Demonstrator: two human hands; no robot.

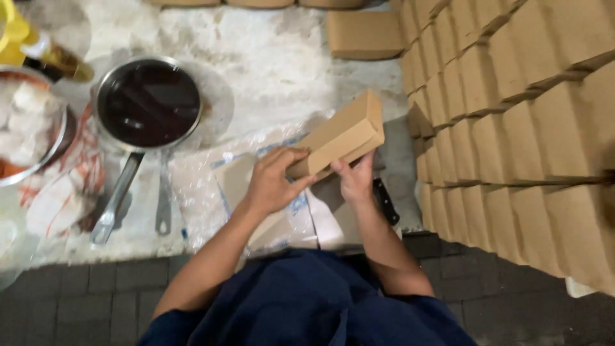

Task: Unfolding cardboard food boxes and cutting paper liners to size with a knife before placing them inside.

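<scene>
Both the left hand (272,182) and right hand (355,182) clasp the near end of 1 light, stiff, crushable cardboard box (339,138), right of the pan (148,102).

We see a matt brown cardboard box (343,138), a glossy steel pan (148,102) at left, and crinkled clear plastic sheet (205,186).

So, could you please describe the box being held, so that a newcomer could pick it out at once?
Start at the big stack of brown boxes on the right. Just left of it, both hands, left hand and right hand, hold one brown box. It alone is lifted and tilted.
</scene>
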